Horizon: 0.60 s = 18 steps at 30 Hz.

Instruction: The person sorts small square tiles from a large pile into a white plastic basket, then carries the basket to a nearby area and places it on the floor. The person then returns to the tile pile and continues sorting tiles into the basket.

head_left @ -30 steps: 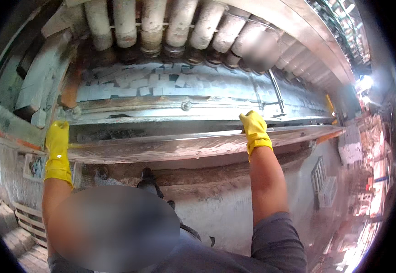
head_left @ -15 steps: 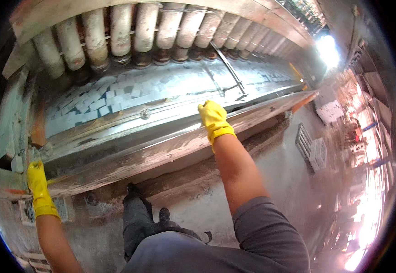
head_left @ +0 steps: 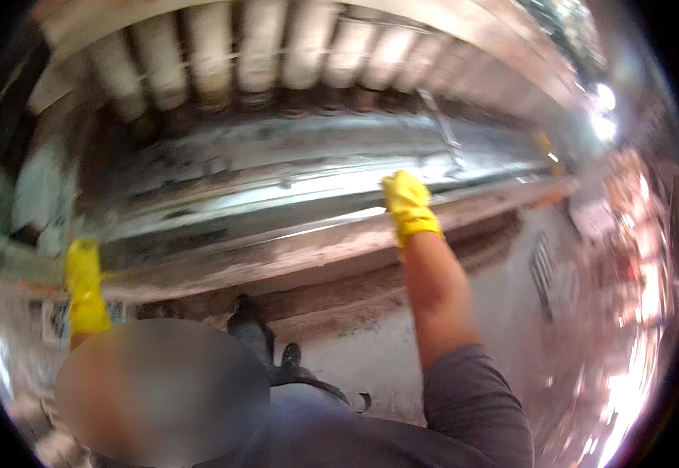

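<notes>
Both my hands wear yellow gloves. My right hand grips the front edge of a long metal ledge of a big machine. My left hand holds the same ledge far to the left. Behind the ledge runs a shiny metal trough, blurred here. Above it hangs a row of thick pale cylinders. My arms are spread wide and bare from glove to sleeve.
A thin metal rod leans in the trough at the right. Below the ledge lies a grey concrete floor with my dark shoes on it. A floor grate sits to the right. The picture is motion-blurred.
The view has swung and blurred. Both gloved hands stay on the ledge; the right hand sits a little farther right in the picture, the left a little higher.
</notes>
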Available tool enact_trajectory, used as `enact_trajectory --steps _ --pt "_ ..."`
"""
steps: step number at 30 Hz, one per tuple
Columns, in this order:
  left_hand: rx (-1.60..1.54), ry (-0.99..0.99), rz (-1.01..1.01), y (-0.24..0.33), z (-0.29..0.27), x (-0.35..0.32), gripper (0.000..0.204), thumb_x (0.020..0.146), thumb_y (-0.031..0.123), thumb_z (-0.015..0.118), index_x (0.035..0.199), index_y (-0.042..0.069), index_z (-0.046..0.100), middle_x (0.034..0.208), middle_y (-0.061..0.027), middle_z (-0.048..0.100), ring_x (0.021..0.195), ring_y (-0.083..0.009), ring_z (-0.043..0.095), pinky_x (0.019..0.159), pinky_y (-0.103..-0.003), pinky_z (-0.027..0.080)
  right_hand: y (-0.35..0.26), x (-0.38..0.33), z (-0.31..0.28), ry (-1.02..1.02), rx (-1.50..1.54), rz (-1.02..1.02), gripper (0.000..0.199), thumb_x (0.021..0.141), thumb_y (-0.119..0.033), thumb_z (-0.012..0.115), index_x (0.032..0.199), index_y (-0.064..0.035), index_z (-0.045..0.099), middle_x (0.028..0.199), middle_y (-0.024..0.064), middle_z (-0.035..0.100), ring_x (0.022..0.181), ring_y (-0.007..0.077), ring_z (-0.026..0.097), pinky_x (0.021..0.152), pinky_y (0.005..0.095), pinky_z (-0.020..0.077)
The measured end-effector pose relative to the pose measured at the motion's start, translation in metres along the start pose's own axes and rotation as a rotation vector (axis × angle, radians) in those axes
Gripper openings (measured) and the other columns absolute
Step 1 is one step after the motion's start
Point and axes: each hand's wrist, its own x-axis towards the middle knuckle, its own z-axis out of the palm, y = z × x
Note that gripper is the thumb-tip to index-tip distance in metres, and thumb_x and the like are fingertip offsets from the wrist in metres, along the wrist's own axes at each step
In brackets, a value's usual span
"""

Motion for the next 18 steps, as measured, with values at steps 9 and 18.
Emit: enact_trajectory --steps 9,18 --pt "0.163 0.062 -0.240 0.068 -0.026 -0.009 0.046 0.096 0.049 0.063 0.121 0.013 0.076 0.125 -0.0178 0.074 0.118 -0.0415 0.069 0.099 -0.050 0.055 0.008 0.028 0.009 -0.090 0.062 0.067 0.045 0.097 -0.044 0.065 0.100 -0.0005 0.077 0.088 0.0190 0.077 0.081 0.0331 0.076 0.079 0.0455 0.0566" --pt "0.150 0.071 -0.220 0.071 -0.020 -0.010 0.044 0.096 0.049 0.066 0.117 0.011 0.075 0.121 -0.0152 0.076 0.117 -0.0404 0.068 0.100 -0.052 0.054 -0.009 0.018 -0.007 -0.132 0.104 0.126 0.043 0.100 -0.044 0.068 0.105 -0.0026 0.075 0.080 0.0150 0.076 0.064 0.0289 0.074 0.070 0.0430 0.0575"
